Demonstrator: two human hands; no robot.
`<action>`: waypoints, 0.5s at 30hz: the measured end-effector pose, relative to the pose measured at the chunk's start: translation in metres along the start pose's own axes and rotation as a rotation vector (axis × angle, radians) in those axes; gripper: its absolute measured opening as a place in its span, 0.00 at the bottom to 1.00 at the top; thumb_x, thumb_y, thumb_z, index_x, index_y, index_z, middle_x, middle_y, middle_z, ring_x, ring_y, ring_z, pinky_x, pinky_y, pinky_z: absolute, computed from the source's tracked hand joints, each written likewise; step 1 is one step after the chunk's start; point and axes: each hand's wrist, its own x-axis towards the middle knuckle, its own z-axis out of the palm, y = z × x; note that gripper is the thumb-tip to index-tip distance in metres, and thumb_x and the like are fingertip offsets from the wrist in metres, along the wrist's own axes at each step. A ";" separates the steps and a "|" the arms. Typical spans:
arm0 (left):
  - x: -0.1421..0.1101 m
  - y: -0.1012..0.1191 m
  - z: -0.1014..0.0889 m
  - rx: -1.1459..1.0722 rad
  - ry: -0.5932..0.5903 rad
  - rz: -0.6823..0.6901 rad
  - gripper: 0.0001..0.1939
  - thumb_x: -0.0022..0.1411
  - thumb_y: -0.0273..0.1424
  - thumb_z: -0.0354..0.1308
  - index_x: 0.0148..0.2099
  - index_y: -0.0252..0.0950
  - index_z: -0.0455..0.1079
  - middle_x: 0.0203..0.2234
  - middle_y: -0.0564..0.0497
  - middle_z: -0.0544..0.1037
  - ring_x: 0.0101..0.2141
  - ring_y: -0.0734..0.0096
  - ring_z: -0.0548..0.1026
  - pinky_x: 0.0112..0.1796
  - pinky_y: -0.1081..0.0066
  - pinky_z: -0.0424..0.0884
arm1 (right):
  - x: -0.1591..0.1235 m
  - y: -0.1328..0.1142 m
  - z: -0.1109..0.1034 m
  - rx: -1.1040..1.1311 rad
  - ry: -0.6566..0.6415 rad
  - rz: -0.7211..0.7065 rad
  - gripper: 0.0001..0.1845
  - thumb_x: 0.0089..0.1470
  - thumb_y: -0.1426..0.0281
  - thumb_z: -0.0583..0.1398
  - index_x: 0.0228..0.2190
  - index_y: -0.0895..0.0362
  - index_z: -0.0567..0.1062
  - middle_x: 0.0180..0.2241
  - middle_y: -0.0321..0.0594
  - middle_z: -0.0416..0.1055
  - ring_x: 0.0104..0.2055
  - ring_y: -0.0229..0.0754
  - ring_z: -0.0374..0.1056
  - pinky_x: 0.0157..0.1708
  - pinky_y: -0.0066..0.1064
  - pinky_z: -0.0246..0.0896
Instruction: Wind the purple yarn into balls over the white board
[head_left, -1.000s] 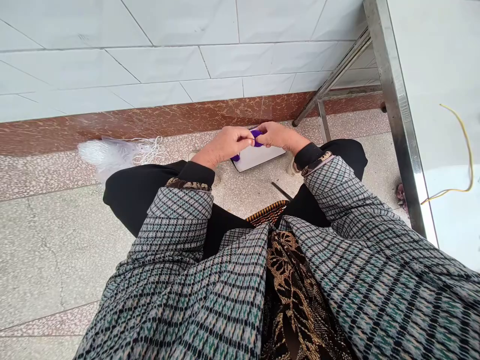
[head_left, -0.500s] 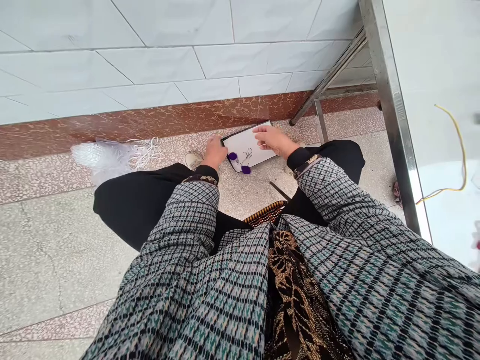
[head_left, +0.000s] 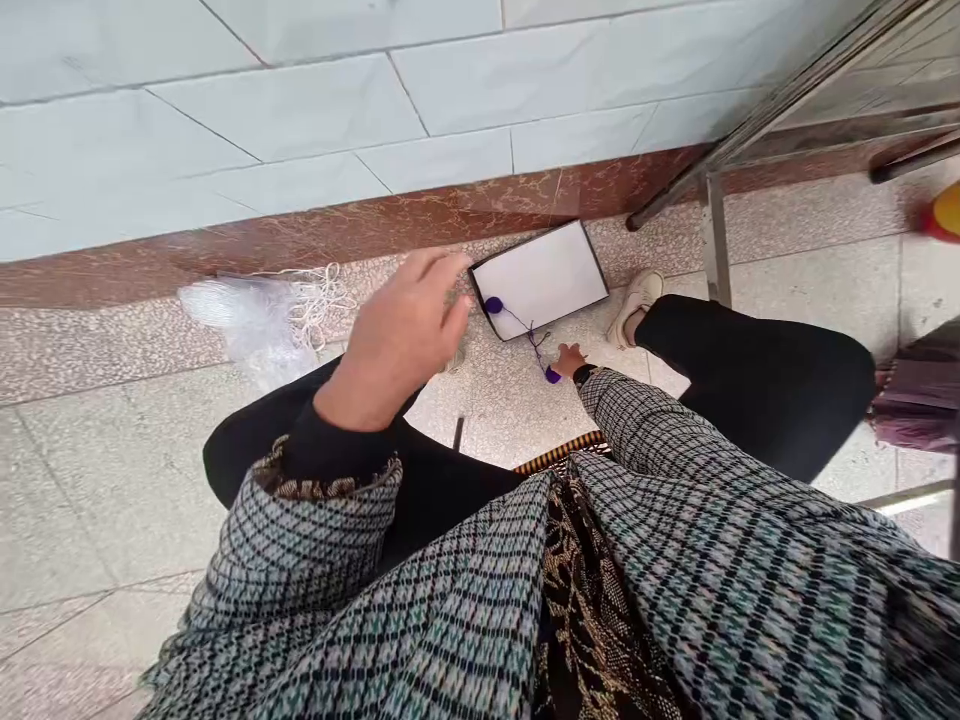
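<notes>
Left hand (head_left: 394, 345) is hovering open just beside the board (head_left: 540, 280), its fingers (head_left: 439, 265) spread and grasping nothing. On my remote feed it is looming large and slightly blurred. Right hand (head_left: 570, 360) is reaching low beside the lower pompom (head_left: 553, 375), and its fingers are touching or nearly touching that purple ball. From here I cannot tell whether it is pinching the pompom or only resting against it.

2 purple pompoms are joined by a thin purple cord (head_left: 534, 338). The upper pompom (head_left: 493, 305) is sitting on the board's left corner, while the cord is running off the board's lower edge to the lower pompom on the speckled floor (head_left: 465, 420). The board is white with a dark edge and is lying flat near the brown skirting (head_left: 375, 225).

Left of the left hand, a plastic bag (head_left: 244, 320) and a tangle of white cord (head_left: 319, 305) are lying by the skirting. A white shoe (head_left: 637, 305) is showing right of the board, black trousers (head_left: 750, 385) are covering the legs, and checked sleeves (head_left: 660, 430) are running down to both wrists. A metal table leg (head_left: 716, 240) is standing at upper right.
</notes>
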 end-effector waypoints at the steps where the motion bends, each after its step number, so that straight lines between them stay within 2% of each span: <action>1: -0.005 0.004 -0.001 0.004 -0.030 0.002 0.23 0.78 0.34 0.53 0.71 0.45 0.73 0.68 0.43 0.77 0.67 0.47 0.76 0.64 0.54 0.79 | 0.003 -0.001 0.011 -0.028 0.007 -0.020 0.32 0.79 0.70 0.61 0.75 0.67 0.64 0.80 0.77 0.50 0.73 0.67 0.70 0.67 0.51 0.73; 3: -0.013 0.012 -0.002 0.016 -0.086 0.000 0.25 0.79 0.34 0.52 0.73 0.43 0.71 0.69 0.42 0.76 0.67 0.47 0.76 0.63 0.53 0.81 | 0.006 -0.002 0.031 -0.070 -0.013 -0.110 0.34 0.75 0.75 0.62 0.76 0.66 0.64 0.82 0.74 0.46 0.79 0.71 0.61 0.72 0.55 0.66; 6: -0.023 0.019 -0.005 0.035 -0.110 -0.016 0.25 0.79 0.33 0.51 0.74 0.43 0.71 0.69 0.42 0.76 0.67 0.49 0.76 0.64 0.53 0.80 | 0.010 0.004 0.050 -0.091 -0.086 -0.256 0.28 0.69 0.86 0.59 0.66 0.65 0.76 0.81 0.69 0.54 0.80 0.71 0.58 0.74 0.58 0.62; 9: -0.030 0.021 -0.007 0.046 -0.136 -0.014 0.25 0.80 0.32 0.52 0.74 0.42 0.70 0.69 0.41 0.76 0.68 0.50 0.77 0.65 0.53 0.80 | 0.014 0.018 0.059 -0.056 -0.136 -0.338 0.21 0.63 0.89 0.61 0.52 0.65 0.84 0.76 0.67 0.64 0.76 0.68 0.63 0.74 0.58 0.63; 10: -0.031 0.021 -0.007 0.047 -0.146 -0.009 0.25 0.80 0.32 0.52 0.74 0.41 0.70 0.69 0.41 0.76 0.68 0.51 0.77 0.65 0.53 0.80 | 0.016 0.022 0.060 -0.035 -0.149 -0.348 0.18 0.63 0.88 0.63 0.50 0.64 0.85 0.74 0.66 0.67 0.74 0.67 0.65 0.73 0.57 0.66; 12: -0.033 0.022 -0.006 0.048 -0.163 0.001 0.25 0.80 0.32 0.52 0.73 0.40 0.71 0.69 0.41 0.77 0.67 0.51 0.77 0.65 0.54 0.80 | 0.020 0.027 0.061 0.021 -0.170 -0.349 0.12 0.71 0.79 0.67 0.54 0.62 0.84 0.69 0.62 0.73 0.68 0.61 0.72 0.67 0.55 0.73; 15: -0.029 0.020 -0.005 0.062 -0.197 -0.003 0.23 0.80 0.32 0.53 0.71 0.40 0.75 0.66 0.41 0.80 0.64 0.51 0.80 0.64 0.55 0.80 | 0.025 0.022 0.056 0.135 -0.197 -0.292 0.20 0.77 0.61 0.67 0.64 0.54 0.80 0.65 0.51 0.76 0.60 0.53 0.79 0.59 0.50 0.80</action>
